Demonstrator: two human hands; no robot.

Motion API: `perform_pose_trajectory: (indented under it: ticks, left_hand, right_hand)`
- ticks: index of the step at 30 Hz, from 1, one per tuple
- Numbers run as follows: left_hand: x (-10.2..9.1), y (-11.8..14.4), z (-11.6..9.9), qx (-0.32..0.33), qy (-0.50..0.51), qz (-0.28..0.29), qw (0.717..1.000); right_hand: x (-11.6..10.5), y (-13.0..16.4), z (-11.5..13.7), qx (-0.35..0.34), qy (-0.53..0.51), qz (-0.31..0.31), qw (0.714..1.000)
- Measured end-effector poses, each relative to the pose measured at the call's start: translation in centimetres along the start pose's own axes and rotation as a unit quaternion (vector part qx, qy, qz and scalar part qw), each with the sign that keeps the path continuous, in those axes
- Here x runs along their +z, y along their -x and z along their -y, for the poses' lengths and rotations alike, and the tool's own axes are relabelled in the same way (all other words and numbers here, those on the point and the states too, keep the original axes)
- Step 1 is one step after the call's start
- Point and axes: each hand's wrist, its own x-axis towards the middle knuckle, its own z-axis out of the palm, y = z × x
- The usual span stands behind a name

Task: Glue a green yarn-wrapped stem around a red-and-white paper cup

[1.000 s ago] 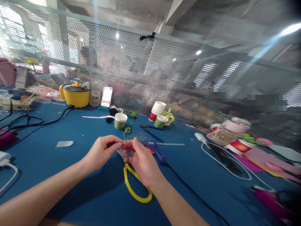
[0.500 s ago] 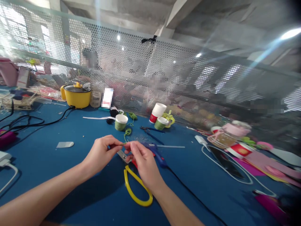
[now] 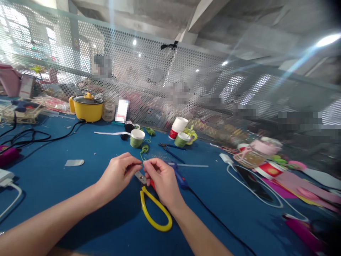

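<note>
A thin green string (image 3: 143,153) sits at frame centre, pinched between the fingertips of the left hand (image 3: 119,174) and right hand (image 3: 161,179). Such a slight grip could let it slip, dropping onto the yellow scissors (image 3: 153,209) just below.
</note>
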Motion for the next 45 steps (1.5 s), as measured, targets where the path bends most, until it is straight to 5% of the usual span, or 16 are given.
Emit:
perform_pose_trajectory:
  ticks: [6, 9, 22, 28, 35, 39, 45]
  left_hand:
    - [-0.3, -0.2, 0.0, -0.148, 0.139, 0.166, 0.965]
    - [0.0, -0.1, 0.1, -0.192, 0.207, 0.187, 0.941]
    - [0.4, -0.1, 0.0, -0.222, 0.253, 0.109, 0.935]
    - [0.6, 0.0, -0.1, -0.186, 0.237, 0.096, 0.949]
    - [0.6, 0.2, -0.2, -0.222, 0.282, 0.136, 0.924]
    - [0.5, 0.1, -0.2, -0.197, 0.242, 0.121, 0.942]
    - [0.7, 0.1, 0.5, -0.125, 0.169, 0.051, 0.976]
  right_hand:
    - [-0.7, -0.3, 0.2, -0.010, -0.001, 0.017, 1.000]
    - [-0.7, -0.2, 0.5, -0.003, -0.009, 0.027, 1.000]
    - [-0.3, -0.4, -0.8, 0.040, -0.200, 0.055, 0.977]
    - [0.0, -0.1, -0.2, 0.025, -0.080, 0.021, 0.996]
    - [-0.2, 0.2, 0.2, -0.020, 0.004, 0.013, 1.000]
    - [-0.3, 0.0, 0.0, -0.056, 0.057, -0.016, 0.997]
    - [0.0, -0.1, -0.1, 0.023, -0.073, -0.009, 0.997]
